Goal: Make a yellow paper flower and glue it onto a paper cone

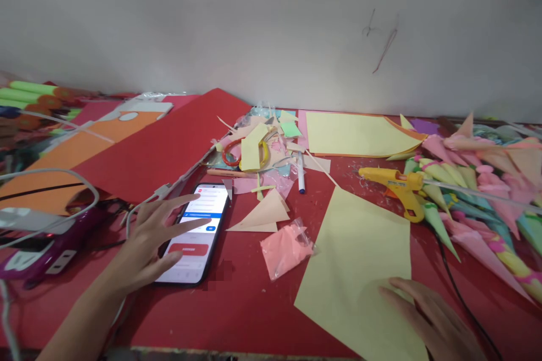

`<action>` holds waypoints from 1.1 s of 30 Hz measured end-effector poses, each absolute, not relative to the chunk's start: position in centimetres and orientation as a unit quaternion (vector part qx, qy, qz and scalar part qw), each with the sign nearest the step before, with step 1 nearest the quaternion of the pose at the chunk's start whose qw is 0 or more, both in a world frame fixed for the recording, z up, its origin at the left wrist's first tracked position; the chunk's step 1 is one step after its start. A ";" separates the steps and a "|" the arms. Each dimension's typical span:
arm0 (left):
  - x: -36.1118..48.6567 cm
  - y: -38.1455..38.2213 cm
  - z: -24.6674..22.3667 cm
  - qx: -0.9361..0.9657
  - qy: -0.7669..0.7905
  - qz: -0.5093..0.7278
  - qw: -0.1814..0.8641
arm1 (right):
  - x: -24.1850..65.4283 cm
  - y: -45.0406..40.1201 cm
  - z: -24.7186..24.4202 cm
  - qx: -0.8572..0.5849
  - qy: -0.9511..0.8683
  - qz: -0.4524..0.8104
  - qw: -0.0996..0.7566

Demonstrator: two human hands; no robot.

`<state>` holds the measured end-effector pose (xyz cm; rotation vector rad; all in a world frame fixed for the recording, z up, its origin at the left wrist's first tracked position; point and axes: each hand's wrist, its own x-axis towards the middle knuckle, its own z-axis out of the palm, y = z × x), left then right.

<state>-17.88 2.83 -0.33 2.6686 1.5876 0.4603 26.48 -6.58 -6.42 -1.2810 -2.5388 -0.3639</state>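
Note:
My left hand (154, 237) is over a smartphone (192, 265) with its fingers spread across the lit screen. The phone lies on the red table and shows a white page with blue and red bars. My right hand (432, 316) rests at the lower right edge of a pale yellow paper sheet (359, 254), fingers loosely stretched and nothing visible in them. Between the hands lies a small clear packet of pink material (283, 248). A folded peach paper piece (265, 213) is just beyond it.
A yellow glue gun (398, 183) lies right of the sheet, near many paper cones (478, 225). Scissors (266, 155), a marker (301, 175) and scraps cover the middle back. Left stand a purple power strip (63, 248), cables and red card (169, 146). A wall rises behind.

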 end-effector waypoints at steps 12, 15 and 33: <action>-17.8 2.7 -0.2 0.846 0.504 0.172 0.007 | 26.0 -6.5 -6.4 -0.454 -0.867 -0.092 0.184; -17.9 2.8 0.0 0.842 0.510 0.177 -0.016 | 26.0 -6.7 -7.0 -0.466 -0.863 -0.069 0.184; -5.9 -6.7 0.7 0.860 0.449 0.152 0.190 | 24.4 -6.1 -4.2 -0.519 -0.824 0.139 0.176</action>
